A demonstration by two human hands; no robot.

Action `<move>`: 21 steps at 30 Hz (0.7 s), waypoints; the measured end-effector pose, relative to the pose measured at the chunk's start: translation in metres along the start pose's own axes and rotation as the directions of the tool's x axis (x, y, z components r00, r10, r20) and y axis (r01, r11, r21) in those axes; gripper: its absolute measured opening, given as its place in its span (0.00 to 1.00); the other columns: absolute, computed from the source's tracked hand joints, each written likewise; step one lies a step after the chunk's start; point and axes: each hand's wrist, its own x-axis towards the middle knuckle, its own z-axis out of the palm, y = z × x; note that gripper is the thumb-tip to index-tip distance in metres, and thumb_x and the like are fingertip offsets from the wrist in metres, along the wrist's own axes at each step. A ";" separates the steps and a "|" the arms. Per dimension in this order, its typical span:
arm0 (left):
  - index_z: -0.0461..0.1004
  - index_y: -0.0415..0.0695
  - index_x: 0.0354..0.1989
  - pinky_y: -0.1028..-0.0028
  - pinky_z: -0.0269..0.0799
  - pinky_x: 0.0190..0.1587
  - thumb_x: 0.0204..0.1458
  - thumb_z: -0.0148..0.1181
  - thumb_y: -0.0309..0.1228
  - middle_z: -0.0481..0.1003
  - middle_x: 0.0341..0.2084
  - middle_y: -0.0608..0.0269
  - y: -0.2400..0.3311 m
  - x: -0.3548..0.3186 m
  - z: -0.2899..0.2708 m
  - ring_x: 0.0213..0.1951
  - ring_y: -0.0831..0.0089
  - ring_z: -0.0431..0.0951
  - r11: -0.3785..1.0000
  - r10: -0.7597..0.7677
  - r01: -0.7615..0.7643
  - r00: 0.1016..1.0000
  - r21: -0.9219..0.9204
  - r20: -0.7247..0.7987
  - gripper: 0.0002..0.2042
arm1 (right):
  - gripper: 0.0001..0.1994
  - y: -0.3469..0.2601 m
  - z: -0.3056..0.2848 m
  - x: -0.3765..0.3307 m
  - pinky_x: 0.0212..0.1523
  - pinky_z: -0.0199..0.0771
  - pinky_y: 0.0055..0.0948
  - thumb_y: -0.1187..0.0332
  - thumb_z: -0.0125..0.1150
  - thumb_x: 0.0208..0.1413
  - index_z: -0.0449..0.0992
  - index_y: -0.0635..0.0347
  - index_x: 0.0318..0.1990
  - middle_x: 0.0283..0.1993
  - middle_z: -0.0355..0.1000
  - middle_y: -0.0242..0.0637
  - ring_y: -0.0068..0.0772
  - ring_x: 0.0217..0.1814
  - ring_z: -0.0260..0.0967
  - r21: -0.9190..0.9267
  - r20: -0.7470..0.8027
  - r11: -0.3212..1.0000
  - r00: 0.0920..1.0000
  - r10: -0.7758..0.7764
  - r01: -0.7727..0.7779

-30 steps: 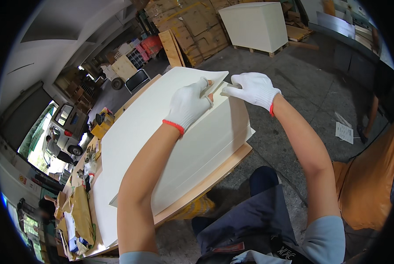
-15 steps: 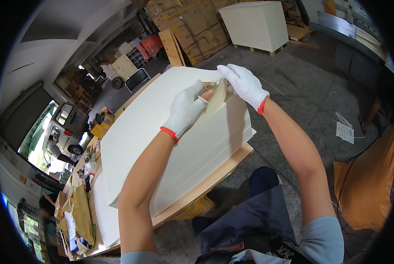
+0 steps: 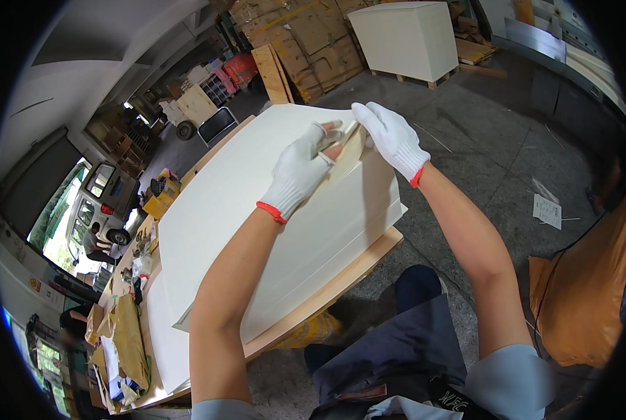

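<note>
A tall stack of large white paper sheets (image 3: 222,182) lies in front of me, its far right corner bent up and fanned. My left hand (image 3: 297,164), in a white glove with bare thumb and fingertip showing, is curled around part of the fanned sheets near that corner. My right hand (image 3: 391,136), in a white glove with a red cuff, grips the corner edge from the outside, its thumb side toward the left hand. The right fingertips are partly hidden behind the lifted sheets.
The stack rests on a wooden board (image 3: 372,253). On the left, a bench holds brown wrapping paper (image 3: 132,343). Another white stack (image 3: 405,42) stands on a pallet at the back. An orange bag (image 3: 579,294) is at right. A person (image 3: 94,243) bends beside a van (image 3: 103,203).
My right hand has shifted slightly right and the sheets at the corner have fanned into a different curve. My left hand stays nearly in place. The person by the van has bent lower.
</note>
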 end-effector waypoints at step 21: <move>0.73 0.41 0.58 0.76 0.70 0.32 0.59 0.65 0.33 0.77 0.32 0.67 0.005 -0.003 0.002 0.28 0.80 0.72 0.983 -0.006 0.001 1.000 0.185 0.027 0.20 | 0.27 0.012 0.007 0.003 0.39 0.65 0.48 0.44 0.39 0.68 0.70 0.62 0.35 0.33 0.70 0.52 0.59 0.38 0.68 -0.043 -0.048 0.997 0.997 -0.059 0.057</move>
